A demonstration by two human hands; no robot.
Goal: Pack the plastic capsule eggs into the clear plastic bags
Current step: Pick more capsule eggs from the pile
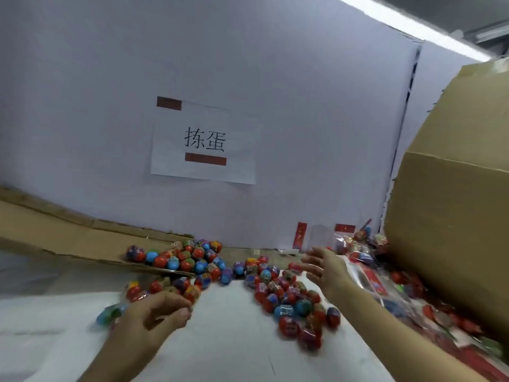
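While the view tilts up toward the pale wall, we note the worktable low in frame, a white table top (231,340) strewn with small glossy plastic capsule eggs (286,296) in red, blue and purple. They lie in two loose heaps: one at centre-right on the bare white surface, another further left, partly resting on a flat brown cardboard sheet (55,238) that lies against the wall base. The eggs point every way; no common long axis shows, some on their sides, some nearly on end, and blur hides finer detail.

The left hand (154,315) sits at the near edge of the left heap, fingers curled down with the tips drawn together at a red egg (191,293). Whether it actually pinches that egg we cannot tell; the fingertips cover the contact. Just beside the wrist lies a blue-and-green egg (108,315), seemingly inside clear film.

The right hand (325,268) hovers beyond the right heap, fingers spread and straight, holding nothing, reaching toward the clear plastic bags with red header cards (360,249). These bags lie in a crumpled pile against the wall and under a large brown cardboard box (454,216) at the right; several already hold eggs. More filled bags trail along the right table edge.

On the wall a white paper sign with black characters (203,142) is fixed by strips of dark red tape. A bright strip light (407,23) runs across the upper right.
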